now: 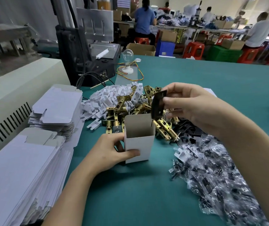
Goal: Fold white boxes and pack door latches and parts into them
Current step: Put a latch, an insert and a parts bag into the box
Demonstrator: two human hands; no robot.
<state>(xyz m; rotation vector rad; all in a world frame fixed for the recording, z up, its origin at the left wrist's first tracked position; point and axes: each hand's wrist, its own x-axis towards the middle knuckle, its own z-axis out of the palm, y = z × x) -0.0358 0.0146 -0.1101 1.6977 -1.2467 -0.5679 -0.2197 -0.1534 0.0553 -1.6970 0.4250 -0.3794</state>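
Gripping the open white box [138, 144], left fingers [133, 152]; right fingers [171, 100] pinching a half-hidden black plate [157, 107].

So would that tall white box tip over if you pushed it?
Probably yes: the white box stands tall on a narrow base, and the left hand steadies it. It likely feels light, being thin card. Its walls would probably dent if squeezed.

A teal table top [204, 75] fills the middle. At 9 o'clock stands a cream cabinet [24, 79] with vent slots, and at 11 o'clock a dark press machine [81, 51]. Toward 1 o'clock, people [145, 18] sit at long benches [176, 27] on red stools [194, 49] (cardboard cartons [141, 48] and green crates [221, 53] crowd the floor there).
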